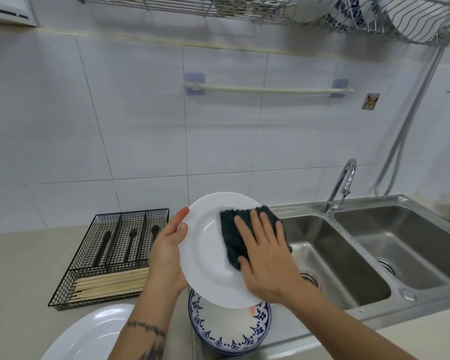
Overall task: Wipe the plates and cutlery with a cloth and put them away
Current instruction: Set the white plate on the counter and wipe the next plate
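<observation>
Two hands shared the job: the left hand (168, 252) gripped the white plate (208, 258) by its rim, tilted over the counter beside the sink (353, 255), so the right hand's (266, 258) flat, spread fingers could press the dark cloth (234, 229) across it

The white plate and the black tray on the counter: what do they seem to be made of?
The white plate looks like glazed ceramic or porcelain: smooth and glossy with soft highlights, though melamine cannot be ruled out. The black tray appears to be coated metal wire: thin rods form an open mesh with a matt black finish.
</observation>
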